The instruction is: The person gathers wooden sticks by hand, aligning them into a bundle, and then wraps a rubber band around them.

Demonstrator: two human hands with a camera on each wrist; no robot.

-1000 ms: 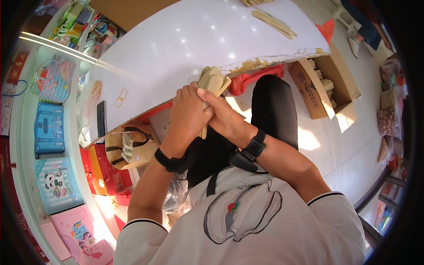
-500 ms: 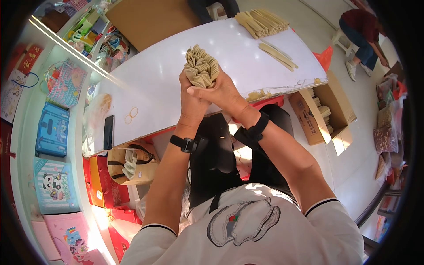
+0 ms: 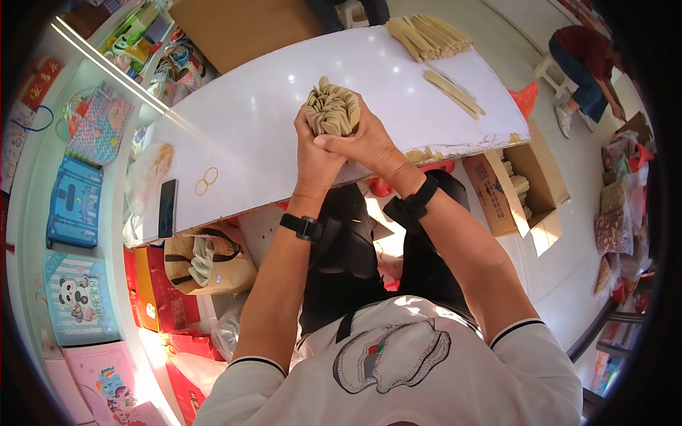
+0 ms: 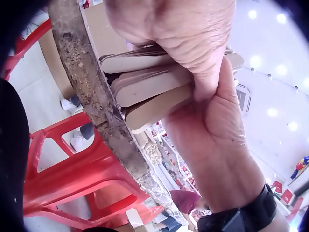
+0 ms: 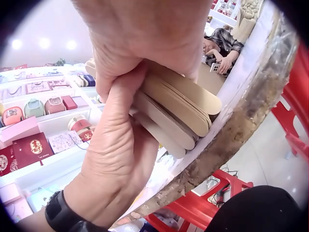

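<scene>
Both hands wrap around a thick bundle of flat, round-ended wooden craft sticks [image 3: 331, 110], held upright at the front part of the white table [image 3: 263, 156]. My left hand [image 3: 315, 157] grips the bundle's left side, and my right hand [image 3: 371, 145] grips its right, the thumbs meeting at the front. From the left wrist, the lower ends of the sticks [image 4: 149, 92] show below the hands, beside the worn table edge [image 4: 96, 96]. Those ends [image 5: 178, 116] stand out unevenly in the right wrist view. The palms hide the bundle's middle.
A pile of sticks [image 3: 430, 39] and a few loose sticks [image 3: 455, 94] lie toward the far right. Two rubber bands [image 3: 206, 181] and a phone [image 3: 167, 208] lie at left. A cardboard box [image 3: 497, 195] of sticks stands on the floor; red stools [image 4: 82, 169] sit under the table.
The bundle, earlier low and tilted at the table's edge, has been raised over the table and turned upright, its top ends now facing the head camera. Both hands keep their hold.
</scene>
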